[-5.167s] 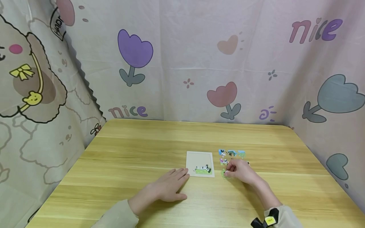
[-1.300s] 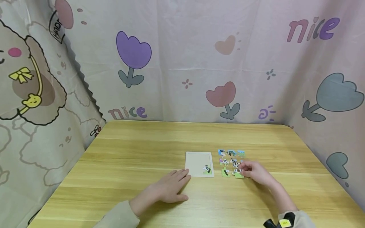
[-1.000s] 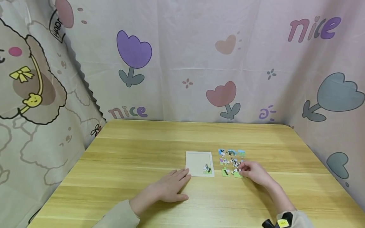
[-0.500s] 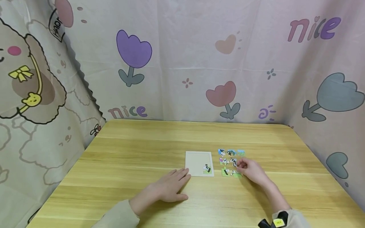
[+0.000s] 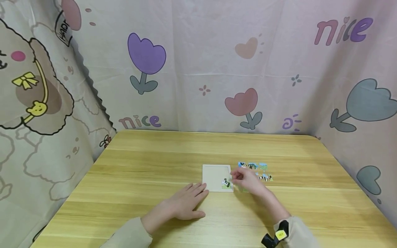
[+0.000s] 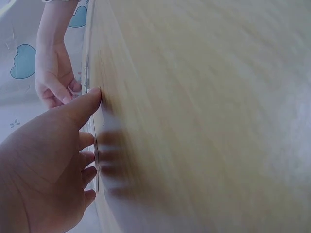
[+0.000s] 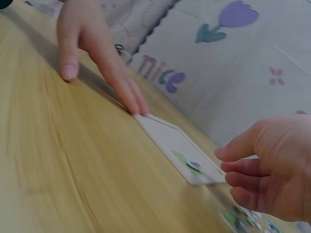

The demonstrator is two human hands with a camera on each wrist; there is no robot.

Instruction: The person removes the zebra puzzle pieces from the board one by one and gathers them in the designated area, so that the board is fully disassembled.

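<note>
A pale square puzzle tray (image 5: 214, 171) lies on the table, with a single black-and-white animal puzzle piece (image 5: 226, 183) in its lower right corner. My left hand (image 5: 186, 204) rests flat, its fingertips on the tray's left edge and its thumb spread out. Over the tray's right edge hovers my right hand (image 5: 249, 181), fingers loosely bent; no piece shows between thumb and fingers in the right wrist view. Loose puzzle pieces (image 5: 263, 167) lie in rows right of the tray, partly hidden by the right hand. In the left wrist view the tray is seen nearly edge-on.
The wooden table (image 5: 149, 165) reaches back to a printed curtain (image 5: 192, 51), which also hangs along both sides. A black strap with a yellow label (image 5: 280, 235) sits on the right wrist.
Earlier, two joined pieces lay in the tray; one remains there. The right hand nudged loose pieces in the lower row, then moved left to the tray. The left hand stayed put.
</note>
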